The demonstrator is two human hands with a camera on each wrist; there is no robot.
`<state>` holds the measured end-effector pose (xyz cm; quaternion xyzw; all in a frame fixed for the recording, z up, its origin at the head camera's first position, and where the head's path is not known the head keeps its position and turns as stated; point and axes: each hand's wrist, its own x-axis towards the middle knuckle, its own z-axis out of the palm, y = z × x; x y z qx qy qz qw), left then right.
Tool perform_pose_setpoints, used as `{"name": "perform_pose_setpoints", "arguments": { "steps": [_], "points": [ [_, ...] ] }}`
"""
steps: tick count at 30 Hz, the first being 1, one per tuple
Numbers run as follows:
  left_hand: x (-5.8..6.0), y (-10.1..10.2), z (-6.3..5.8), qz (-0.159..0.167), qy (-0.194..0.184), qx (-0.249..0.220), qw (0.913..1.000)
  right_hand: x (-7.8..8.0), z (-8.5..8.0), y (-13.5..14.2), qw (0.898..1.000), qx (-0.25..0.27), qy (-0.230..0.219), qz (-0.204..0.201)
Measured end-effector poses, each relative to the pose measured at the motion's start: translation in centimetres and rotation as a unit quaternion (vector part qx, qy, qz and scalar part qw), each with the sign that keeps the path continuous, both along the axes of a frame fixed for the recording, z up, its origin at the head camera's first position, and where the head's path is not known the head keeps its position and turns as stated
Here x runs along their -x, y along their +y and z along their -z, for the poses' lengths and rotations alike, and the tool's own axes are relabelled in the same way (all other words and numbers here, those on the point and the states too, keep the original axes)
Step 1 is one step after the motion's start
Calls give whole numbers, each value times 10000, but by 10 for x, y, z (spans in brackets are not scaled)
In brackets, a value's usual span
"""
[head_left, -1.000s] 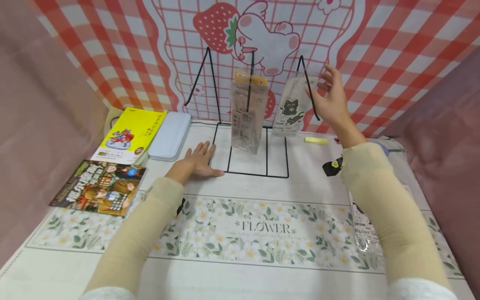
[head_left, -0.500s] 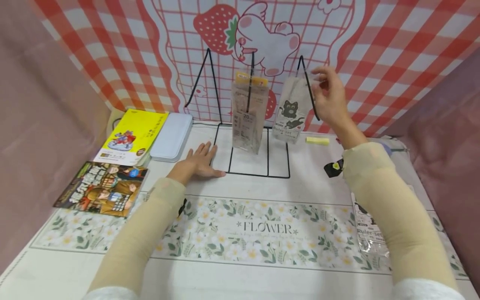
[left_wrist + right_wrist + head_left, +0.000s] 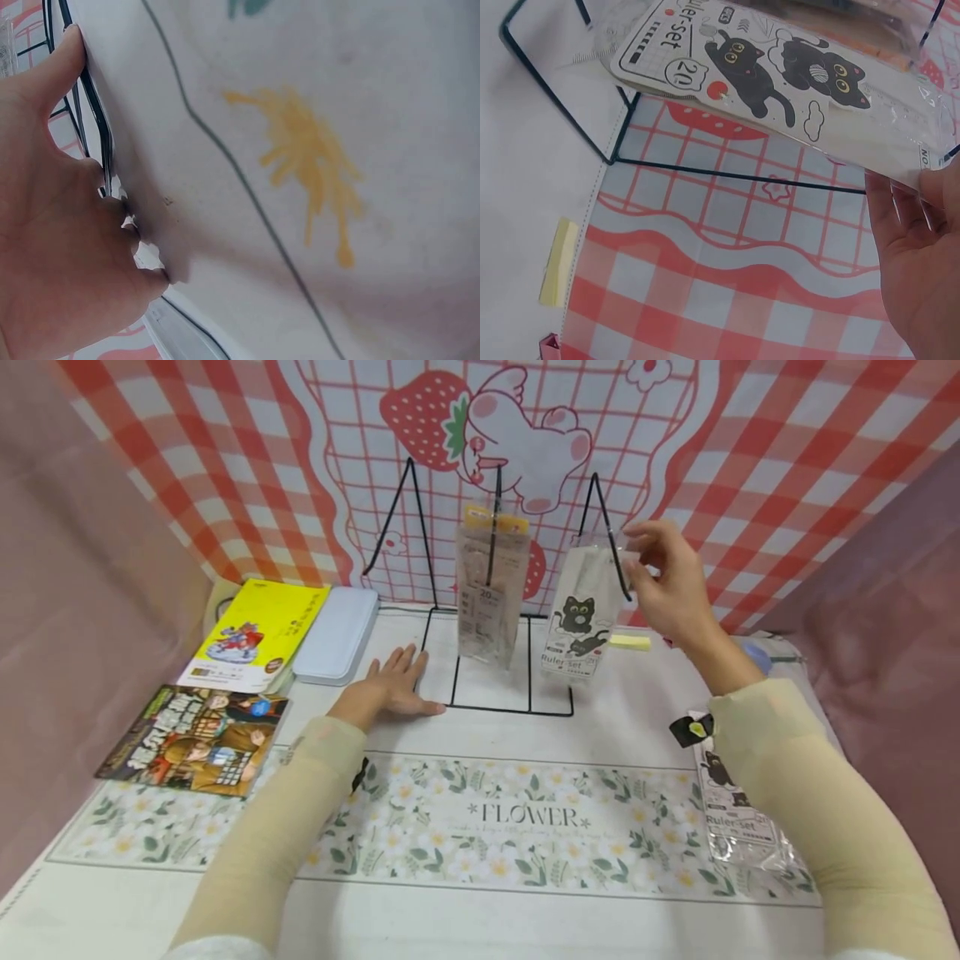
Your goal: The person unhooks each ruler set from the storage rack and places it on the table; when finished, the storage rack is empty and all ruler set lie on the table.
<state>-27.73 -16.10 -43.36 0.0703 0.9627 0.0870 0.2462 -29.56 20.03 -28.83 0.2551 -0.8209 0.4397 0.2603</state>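
Thumb and fingers clamped, the right grip [image 3: 671, 583] pinched a clear plastic ruler-set packet printed with black cats [image 3: 581, 614] by its upper edge; there it was, up at the right-hand prong [image 3: 611, 537] of a black metal wire rack [image 3: 529, 668]; the left grip [image 3: 393, 685] lay flat, fingers apart, beside the base!

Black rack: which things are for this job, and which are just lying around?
Seemingly in the job:
rack, with the left hand at its base
ruler set, pinched by the right hand
packet hanging mid-rack
second ruler set, probably, since it matches

Seemingly just lying about:
yellow book
dark book
pale case
yellow strip
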Motion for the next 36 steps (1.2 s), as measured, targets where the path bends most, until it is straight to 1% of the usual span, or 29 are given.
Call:
{"name": "perform_pose_setpoints", "arguments": {
  "steps": [4, 8, 15, 18, 22, 27, 30, 32, 36],
  "points": [
    [0, -1, 0, 25, -4, 0, 10000, -13, 2, 2, 9998, 34, 152, -147],
    [0, -1, 0, 57, -23, 6, 10000, -26, 4, 5, 9988, -23, 262, -401],
    [-1, -1, 0, 41, -44, -2, 10000, -45, 1, 10, 9978, -101, 76, -645],
    [-2, -1, 1, 61, -62, 6, 10000, -51, 1, 13, 9972, -113, 84, -728],
    [-1, 0, 3, 61, -51, 37, 10000, -59, 1, 17, 9958, -43, 166, -905],
    [-1, 0, 4, 29, -32, 45, 10000, -70, -2, 20, 9927, 178, 110, -1189],
    [0, -1, 3, 19, -35, 26, 10000, -77, -5, 22, 9928, 137, 107, -1188],
    [1, -1, 3, 27, -35, 21, 10000, -80, -6, 24, 9936, 79, 158, -1116],
    [2, -1, 3, 27, -22, 29, 10000, -83, -8, 34, 9949, 9, 167, -996]
  ]
}}
